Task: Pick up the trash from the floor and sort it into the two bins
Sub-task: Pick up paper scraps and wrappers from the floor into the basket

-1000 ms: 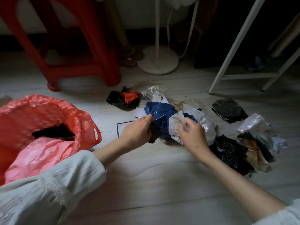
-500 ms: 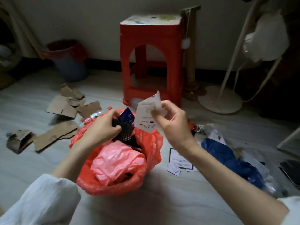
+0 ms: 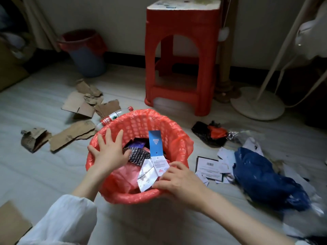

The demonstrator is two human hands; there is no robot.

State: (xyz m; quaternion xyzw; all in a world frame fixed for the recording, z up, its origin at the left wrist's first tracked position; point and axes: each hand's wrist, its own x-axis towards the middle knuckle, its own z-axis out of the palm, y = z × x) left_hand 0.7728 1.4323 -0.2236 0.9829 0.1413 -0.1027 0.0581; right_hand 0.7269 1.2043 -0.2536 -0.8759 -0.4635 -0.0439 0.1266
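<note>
The person's left hand is spread wide over the left rim of the near bin, a basket lined with a red plastic bag, its fingers straight and fanned, holding nothing. The right hand lies at the bin's near-right rim with loosely bent fingers touching the edge of a white printed tag; whether it pinches the tag or only rests against it cannot be told. Inside the bin lie a blue hang tag standing on end, a white paper slip, a silvery bubble wrapper, a dark purple packet and crumpled pink plastic. The second bin, blue with a red liner, stands well apart by the far wall. Left of the near bin, torn cardboard pieces and a plastic bottle with a red cap lie on the floor. To the right are a blue plastic bag, a barcode card, white paper scraps and a black wrapper with an orange piece. A red plastic stool stands behind the near bin, with a white fan base beside it.
</note>
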